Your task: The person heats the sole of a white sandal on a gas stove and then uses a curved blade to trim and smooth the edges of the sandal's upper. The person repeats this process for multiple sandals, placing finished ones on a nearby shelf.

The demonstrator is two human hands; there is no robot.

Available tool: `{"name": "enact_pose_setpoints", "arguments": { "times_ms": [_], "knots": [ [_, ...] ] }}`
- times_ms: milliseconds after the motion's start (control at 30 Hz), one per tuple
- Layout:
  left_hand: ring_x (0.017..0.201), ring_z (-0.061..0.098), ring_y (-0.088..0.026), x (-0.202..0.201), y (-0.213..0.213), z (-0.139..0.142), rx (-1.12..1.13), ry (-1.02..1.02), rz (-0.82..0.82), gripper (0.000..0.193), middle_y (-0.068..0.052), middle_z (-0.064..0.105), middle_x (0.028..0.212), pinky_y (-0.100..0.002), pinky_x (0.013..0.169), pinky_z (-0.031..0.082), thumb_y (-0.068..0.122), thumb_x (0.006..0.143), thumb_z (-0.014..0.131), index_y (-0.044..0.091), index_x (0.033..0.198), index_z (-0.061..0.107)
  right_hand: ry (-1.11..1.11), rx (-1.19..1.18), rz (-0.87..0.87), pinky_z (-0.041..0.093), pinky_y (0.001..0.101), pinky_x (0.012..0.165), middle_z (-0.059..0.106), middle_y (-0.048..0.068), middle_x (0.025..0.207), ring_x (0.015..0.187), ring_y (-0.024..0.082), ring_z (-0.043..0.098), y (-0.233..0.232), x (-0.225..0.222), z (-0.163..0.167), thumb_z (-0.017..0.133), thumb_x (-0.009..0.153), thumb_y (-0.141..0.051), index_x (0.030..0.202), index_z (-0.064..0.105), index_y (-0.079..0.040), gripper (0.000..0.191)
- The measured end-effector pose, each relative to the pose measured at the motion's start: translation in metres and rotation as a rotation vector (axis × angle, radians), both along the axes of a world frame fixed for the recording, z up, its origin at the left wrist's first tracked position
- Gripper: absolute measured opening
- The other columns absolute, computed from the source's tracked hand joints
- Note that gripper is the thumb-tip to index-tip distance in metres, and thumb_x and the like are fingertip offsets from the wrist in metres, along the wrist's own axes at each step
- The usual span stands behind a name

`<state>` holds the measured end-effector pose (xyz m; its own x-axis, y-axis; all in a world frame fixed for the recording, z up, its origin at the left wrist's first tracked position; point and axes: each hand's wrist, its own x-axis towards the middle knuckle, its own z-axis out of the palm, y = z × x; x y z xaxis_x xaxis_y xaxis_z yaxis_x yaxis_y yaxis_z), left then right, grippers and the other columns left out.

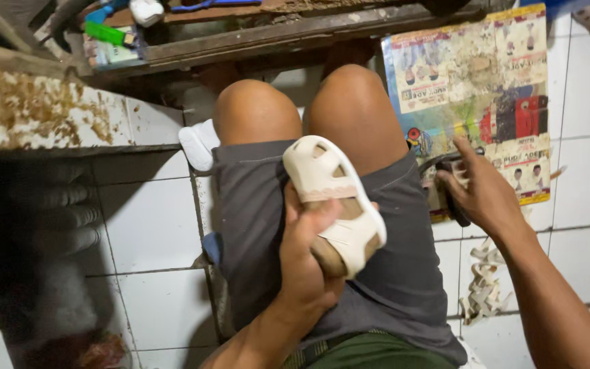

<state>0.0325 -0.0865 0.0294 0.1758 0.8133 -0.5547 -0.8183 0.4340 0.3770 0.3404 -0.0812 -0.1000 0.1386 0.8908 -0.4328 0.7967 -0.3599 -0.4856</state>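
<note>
Two bare hands work over a seated person's lap above a white tiled floor [151,225], where a printed colour sheet [476,82] lies spread on the tiles to the right. A rough wooden bench [274,31] crosses the top of the view, its edge holding a green object [106,32] and a small clutter too blurred to identify. The left hand [308,263] is closed around a cream child's sandal [336,201], held tilted above grey shorts [254,219] with its toe pointing toward the knees. The right hand [483,195] reaches onto the sheet's lower edge, fingers curled around a dark tool [453,195] whose type cannot be told. A pile of cream straps [483,283] lies on the tiles below that wrist.
</note>
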Motion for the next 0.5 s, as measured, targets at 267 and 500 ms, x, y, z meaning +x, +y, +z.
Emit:
{"name": "enact_pose_setpoints", "arguments": {
  "times_ms": [267,500],
  "knots": [
    [0.099,0.067,-0.03,0.008,0.004,-0.011,0.024,-0.006,0.053,0.062,-0.015,0.058,0.122,-0.047,0.085,0.059,0.017,0.091,0.062,0.009,0.148,0.038,0.184,-0.035,-0.085,0.047,0.0328,0.069,0.06,0.015,0.088,0.078,0.02,0.055,-0.017,0.039,-0.078,0.074,0.087,0.003,0.125,0.07,-0.002,0.039],
    [0.097,0.067,-0.03,0.012,0.009,-0.013,0.009,0.074,0.004,0.065,-0.016,0.058,0.119,-0.046,0.085,0.059,0.017,0.09,0.06,0.008,0.15,0.036,1.086,-0.04,-0.274,0.055,0.0374,0.068,0.069,0.022,0.106,0.08,0.026,0.066,-0.018,-0.009,0.082,0.07,0.084,-0.013,0.114,0.073,0.005,0.035]
  ]
}}
